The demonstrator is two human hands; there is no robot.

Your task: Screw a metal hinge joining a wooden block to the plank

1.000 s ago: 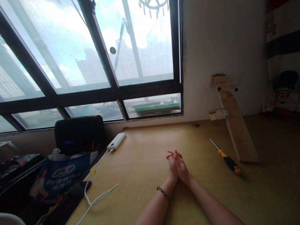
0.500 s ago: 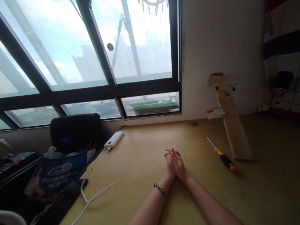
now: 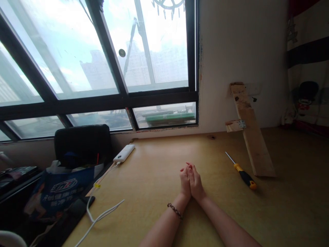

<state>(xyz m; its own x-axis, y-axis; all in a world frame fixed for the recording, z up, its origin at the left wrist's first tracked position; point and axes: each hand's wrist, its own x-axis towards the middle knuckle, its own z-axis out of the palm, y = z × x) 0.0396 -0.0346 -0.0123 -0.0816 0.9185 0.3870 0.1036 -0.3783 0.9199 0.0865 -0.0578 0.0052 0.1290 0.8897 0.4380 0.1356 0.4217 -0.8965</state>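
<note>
Yellow-black screwdriver, aslant on table, tip unclear

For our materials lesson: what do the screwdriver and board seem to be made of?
Screwdriver: its thin, pale-grey shaft looks like smooth metal; the yellow and black handle seems plastic, perhaps part rubber. Board: apparently unpainted wood, given its matt, light-brown, blotchy surface.

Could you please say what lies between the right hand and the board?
A screwdriver lies between the right hand and the board, in the head view.
</note>
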